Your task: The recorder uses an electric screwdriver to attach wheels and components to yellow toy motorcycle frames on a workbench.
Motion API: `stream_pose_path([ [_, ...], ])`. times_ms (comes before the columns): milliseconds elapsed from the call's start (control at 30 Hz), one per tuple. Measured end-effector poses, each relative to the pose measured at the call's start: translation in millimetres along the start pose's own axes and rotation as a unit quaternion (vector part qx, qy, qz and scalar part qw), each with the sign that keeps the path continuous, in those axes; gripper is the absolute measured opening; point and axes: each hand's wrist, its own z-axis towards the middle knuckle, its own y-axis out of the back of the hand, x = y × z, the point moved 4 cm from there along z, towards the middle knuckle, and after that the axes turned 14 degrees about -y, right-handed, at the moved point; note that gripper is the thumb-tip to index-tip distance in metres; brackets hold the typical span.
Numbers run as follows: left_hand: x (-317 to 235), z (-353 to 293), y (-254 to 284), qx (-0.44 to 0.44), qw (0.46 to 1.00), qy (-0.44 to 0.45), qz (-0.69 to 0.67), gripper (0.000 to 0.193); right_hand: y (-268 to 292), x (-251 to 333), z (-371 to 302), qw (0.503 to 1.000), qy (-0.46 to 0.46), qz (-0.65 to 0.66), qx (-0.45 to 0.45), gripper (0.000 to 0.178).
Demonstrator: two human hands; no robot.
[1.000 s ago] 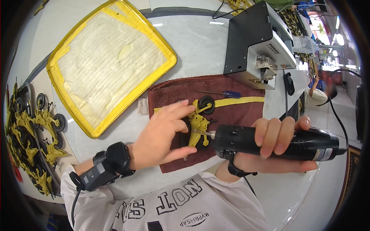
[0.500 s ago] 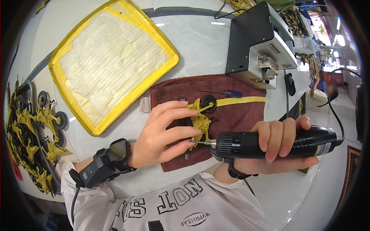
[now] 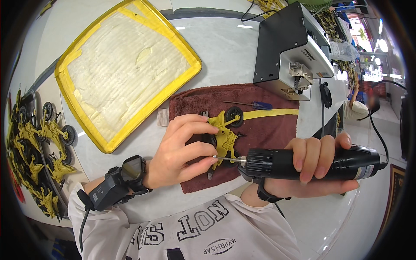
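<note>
the right hand clamps a black electric screwdriver, bit toward nine o'clock; the left hand, grip impossible to tell, has a yellow toy motorcycle at three o'clock.

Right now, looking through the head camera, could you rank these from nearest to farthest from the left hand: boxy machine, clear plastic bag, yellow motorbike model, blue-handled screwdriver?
1. Yellow motorbike model: right at the left hand's fingertips.
2. Blue-handled screwdriver: beyond the model, on the towel.
3. Boxy machine: farther, upper right.
4. Clear plastic bag: past the machine, far right.
</note>
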Motion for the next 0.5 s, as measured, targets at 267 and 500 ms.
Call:
stream_pose_path([
  [267, 0, -1, -3, 0.014, 1.000, -0.011, 0.008, 0.016, -4, -3, 4, 0.998, -0.039, -0.046, 0.017, 0.058],
  [500, 2, -5, -3, 0.020, 0.999, -0.019, 0.019, 0.017, -15, -8, 6, 0.994, -0.033, -0.075, 0.073, 0.059],
])
